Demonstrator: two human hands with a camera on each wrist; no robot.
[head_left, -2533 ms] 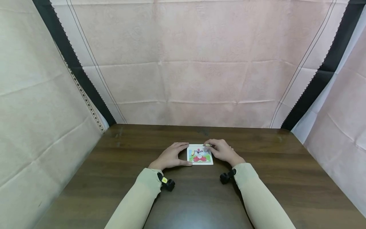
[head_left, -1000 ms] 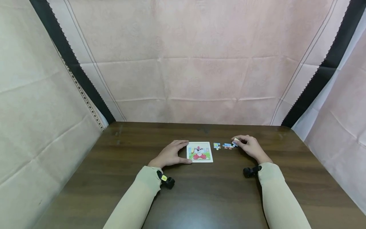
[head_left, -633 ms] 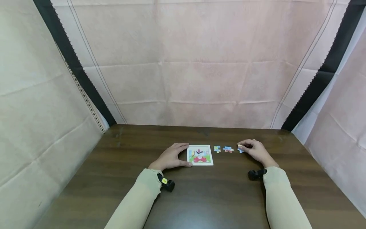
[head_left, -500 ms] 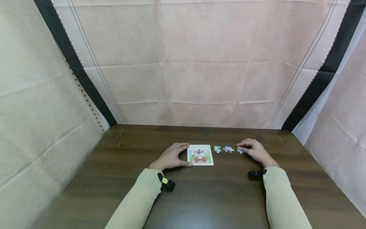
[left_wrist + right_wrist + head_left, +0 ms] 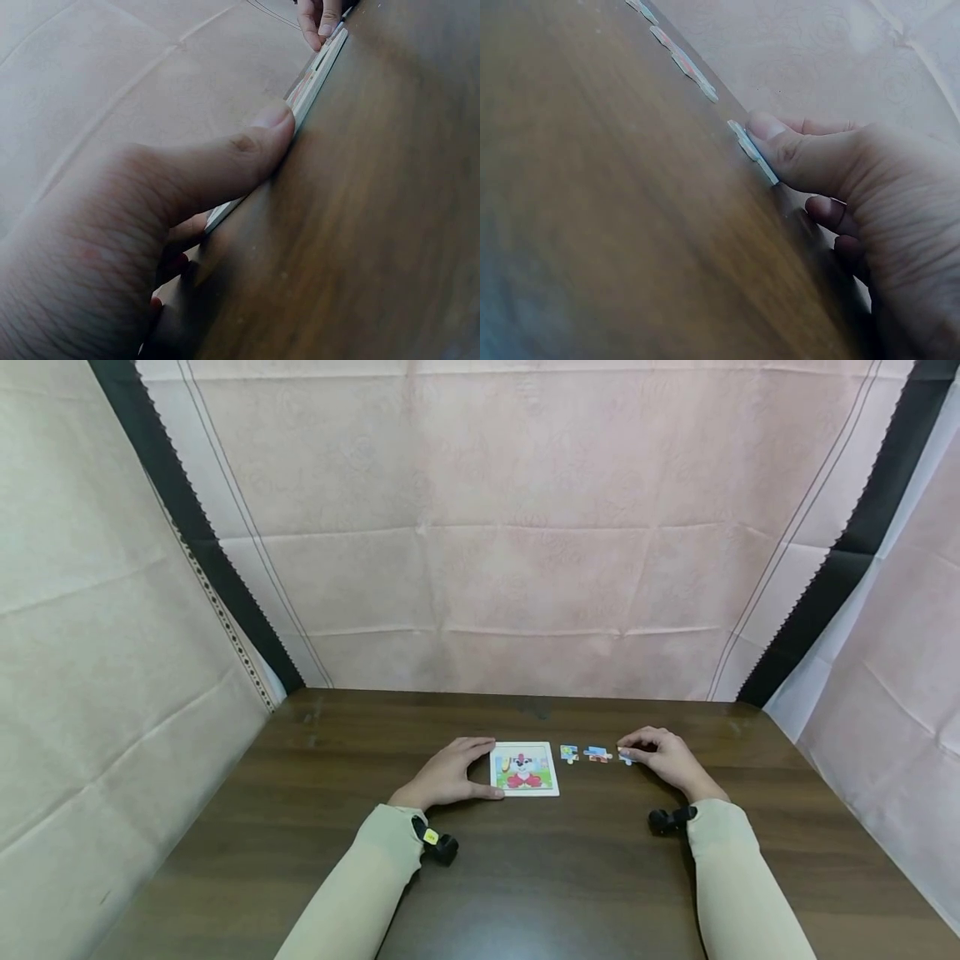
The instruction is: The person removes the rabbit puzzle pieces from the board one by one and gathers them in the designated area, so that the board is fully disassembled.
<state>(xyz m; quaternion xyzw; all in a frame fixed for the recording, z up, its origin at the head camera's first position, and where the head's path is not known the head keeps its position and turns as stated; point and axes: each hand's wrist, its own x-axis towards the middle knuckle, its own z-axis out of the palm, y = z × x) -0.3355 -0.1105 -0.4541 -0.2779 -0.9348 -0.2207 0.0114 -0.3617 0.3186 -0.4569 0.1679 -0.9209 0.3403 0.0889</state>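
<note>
A small white-framed jigsaw puzzle (image 5: 554, 781) with a cartoon animal picture lies flat on the table. My left hand (image 5: 447, 774) grips its left side, thumb at the near edge and fingers at the far edge. In the left wrist view the thumb presses the side of the puzzle frame (image 5: 321, 75). To the right, two loose jigsaw pieces (image 5: 569, 752) lie in a row. At the row's right end my right hand (image 5: 670, 762) pinches a third, mostly blue piece (image 5: 625, 760). The right wrist view shows this held piece (image 5: 754, 152) low at the tabletop under the thumb.
A brown wooden table (image 5: 510, 877) spreads beneath both hands. Pale creased cloth (image 5: 525, 568) hangs behind it and at both sides, with black strips at the corners. Black cameras are strapped to both wrists.
My right hand has moved right from the puzzle's corner, and two pieces now lie beside the puzzle. The pinched piece has come down from tilted to flat. The left hand holds its place.
</note>
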